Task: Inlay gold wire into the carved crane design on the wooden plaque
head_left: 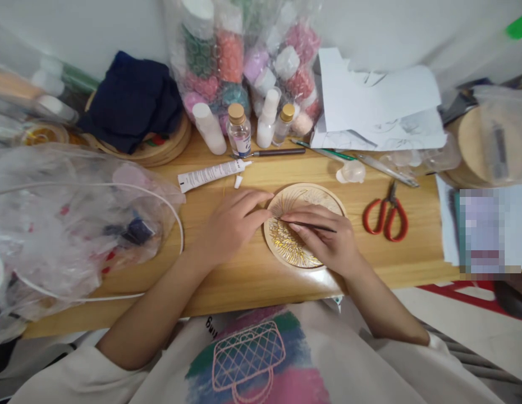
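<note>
A round pale wooden plaque lies on the table in front of me, bearing a raised, radiating petal-like pattern partly coloured gold. My right hand rests over its right side, fingers closed around a thin dark stick-like tool. The tool's tip meets the pattern near the left edge; whether it is a brush, a pick or tweezers is unclear. My left hand lies at the plaque's left rim, its fingers stretched out and thumb and forefinger apart, their tips touching the edge. Part of the pattern is hidden beneath my right hand.
Behind the plaque lie a white glue tube, its small cap, bottles and a dark-handled tool. Red-handled scissors are to the right. A plastic bag and white cable spread leftward. Papers stand behind.
</note>
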Demonstrator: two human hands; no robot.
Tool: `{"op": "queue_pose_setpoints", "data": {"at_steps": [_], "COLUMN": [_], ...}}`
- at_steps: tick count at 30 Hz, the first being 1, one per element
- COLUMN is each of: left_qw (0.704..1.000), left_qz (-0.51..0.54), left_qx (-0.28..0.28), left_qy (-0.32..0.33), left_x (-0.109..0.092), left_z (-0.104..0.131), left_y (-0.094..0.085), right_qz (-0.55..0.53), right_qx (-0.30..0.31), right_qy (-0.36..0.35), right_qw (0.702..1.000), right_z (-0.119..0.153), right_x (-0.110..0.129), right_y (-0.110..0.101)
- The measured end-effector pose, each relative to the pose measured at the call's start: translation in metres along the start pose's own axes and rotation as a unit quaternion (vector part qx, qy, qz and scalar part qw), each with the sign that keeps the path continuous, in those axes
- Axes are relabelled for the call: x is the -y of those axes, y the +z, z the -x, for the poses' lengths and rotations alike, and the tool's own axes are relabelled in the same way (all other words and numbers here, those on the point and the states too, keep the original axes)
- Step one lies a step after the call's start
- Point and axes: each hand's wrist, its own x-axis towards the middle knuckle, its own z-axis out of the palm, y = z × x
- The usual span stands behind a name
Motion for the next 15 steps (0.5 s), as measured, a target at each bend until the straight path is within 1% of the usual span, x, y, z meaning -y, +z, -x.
{"op": "queue_pose_setpoints", "data": {"at_steps": [9,15], "left_qw": [1.000,1.000], "left_qz": [0.008,0.013], "left_qx": [0.000,-0.004], "left_qy": [0.000,0.007], "left_x": [0.0008,0.0055], "left_z": [0.0000,0.0014], "left_y": [-0.0006,0.0005], "right_qz": [0.003,0.012], "right_qx": [-0.001,0.003], "right_qy": [-0.011,-0.017], "right_qw": [1.000,1.000], "right_z": [0.0012,0.0040], "right_x": [-0.0014,0.0005], "right_y": [-0.0008,-0.0038]}}
